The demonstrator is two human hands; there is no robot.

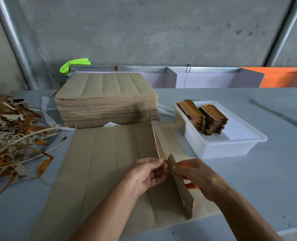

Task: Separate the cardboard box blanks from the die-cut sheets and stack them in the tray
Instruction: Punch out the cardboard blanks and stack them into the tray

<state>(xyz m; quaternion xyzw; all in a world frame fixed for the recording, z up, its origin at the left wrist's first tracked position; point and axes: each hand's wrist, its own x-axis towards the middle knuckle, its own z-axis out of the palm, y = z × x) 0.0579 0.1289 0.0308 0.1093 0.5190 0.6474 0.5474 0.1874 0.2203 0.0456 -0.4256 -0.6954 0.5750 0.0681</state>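
A brown die-cut sheet lies flat on the table in front of me, slit into long strips. Its right edge is lifted upright. My left hand pinches that raised edge near its lower end. My right hand grips a brown box blank tilted up just right of the left hand; gold shows on its underside. A white plastic tray at the right holds two stacks of gold-faced blanks. A thick pile of uncut die-cut sheets stands behind the flat sheet.
A heap of gold and grey offcut strips covers the table's left side. White strapping lies beside the pile. A metal rail, a green object and an orange panel line the back edge before a concrete wall.
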